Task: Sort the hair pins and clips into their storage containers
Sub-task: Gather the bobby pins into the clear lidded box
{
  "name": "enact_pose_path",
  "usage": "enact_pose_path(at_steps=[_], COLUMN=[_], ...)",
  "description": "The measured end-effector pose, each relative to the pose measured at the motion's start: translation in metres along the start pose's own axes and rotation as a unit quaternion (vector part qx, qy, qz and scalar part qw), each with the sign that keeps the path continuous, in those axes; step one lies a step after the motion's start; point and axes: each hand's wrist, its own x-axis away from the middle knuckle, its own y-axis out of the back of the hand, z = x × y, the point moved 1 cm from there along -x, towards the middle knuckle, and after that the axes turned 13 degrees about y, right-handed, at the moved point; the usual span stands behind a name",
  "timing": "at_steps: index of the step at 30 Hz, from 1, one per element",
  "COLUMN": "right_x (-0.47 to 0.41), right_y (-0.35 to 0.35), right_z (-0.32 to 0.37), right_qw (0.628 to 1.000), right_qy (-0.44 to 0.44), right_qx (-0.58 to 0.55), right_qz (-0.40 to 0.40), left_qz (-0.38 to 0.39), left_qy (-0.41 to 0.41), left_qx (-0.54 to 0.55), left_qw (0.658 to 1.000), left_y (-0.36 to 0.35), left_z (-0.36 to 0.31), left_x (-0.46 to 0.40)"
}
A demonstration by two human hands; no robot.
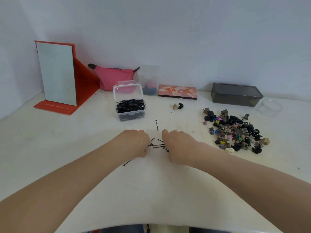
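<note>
Loose hair pins (158,145), thin, black and wire-like, lie scattered on the near middle of the white table (50,140), between the two hands. One pin (157,125) lies alone just beyond them, another (126,163) just beside the left wrist. The left hand (134,142) rests knuckles-up on the table with fingers curled under, at the left edge of the scatter; pin ends show at its fingertips, but whether it grips any cannot be told. The right hand (178,145) lies likewise, fingers curled down at the right edge of the scatter; its hold is equally unclear.

Beyond the hands stands a clear pin box (130,105), lid raised, filled with a dense mass of black pins. To the right lies a heap of small claw clips (234,132), mostly black and brown, with flower shapes in pink, yellow, blue and cream. Two stray clips (177,106), one beige, one black, sit apart between the box and the heap. A smoky grey lidded container (235,94) stands beyond the heap, a clear round dish (271,106) just beside it.

Along the far wall: a red folding mirror (57,76), a pink pouch (114,75), a tall clear container (149,81) with dark and pink contents, a flat orange-patterned case (177,91). The wall (185,31) is plain pale grey-white.
</note>
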Motion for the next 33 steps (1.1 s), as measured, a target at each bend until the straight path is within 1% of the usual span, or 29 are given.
enact_pose_path(at_steps=[3,7,10,14,17,20,23,26,29,33], right_x=[0.0,0.001,0.0,-0.007,-0.02,-0.044,-0.073,-0.109,-0.144,-0.18], right_y=[0.0,0.0,0.001,0.01,0.028,0.057,0.086,0.106,0.112,0.109], right_z=[-0.002,-0.004,-0.007,-0.022,-0.036,-0.044,-0.044,-0.041,-0.037,-0.031], right_qw=[1.0,1.0,1.0,0.996,0.992,0.987,0.979,0.967,0.962,0.959], right_qy=[0.011,0.003,-0.002,-0.008,0.007,0.027,0.044,0.067,0.089,0.105], right_qx=[0.001,0.008,-0.007,-0.083,-0.129,-0.147,-0.153,-0.177,-0.182,-0.197], right_qz=[-0.005,-0.008,0.012,0.03,0.0,-0.061,-0.128,-0.172,-0.183,-0.177], left_qz=[-0.017,-0.008,-0.003,-0.017,-0.049,-0.081,-0.093,-0.106,-0.119,-0.149], left_qy=[-0.007,-0.024,-0.037,-0.045,-0.043,-0.023,-0.017,-0.022,-0.038,-0.062], left_qx=[-0.012,-0.006,0.028,0.1,0.132,0.165,0.162,0.16,0.158,0.153], left_qw=[1.0,1.0,0.999,0.994,0.989,0.983,0.982,0.981,0.979,0.975], left_y=[-0.001,0.001,-0.002,0.005,0.021,0.035,0.043,0.046,0.045,0.038], left_z=[0.0,0.003,0.01,0.037,0.065,0.094,0.113,0.121,0.118,0.111], left_x=[0.0,-0.001,-0.003,-0.002,-0.009,-0.022,-0.04,-0.06,-0.076,-0.083])
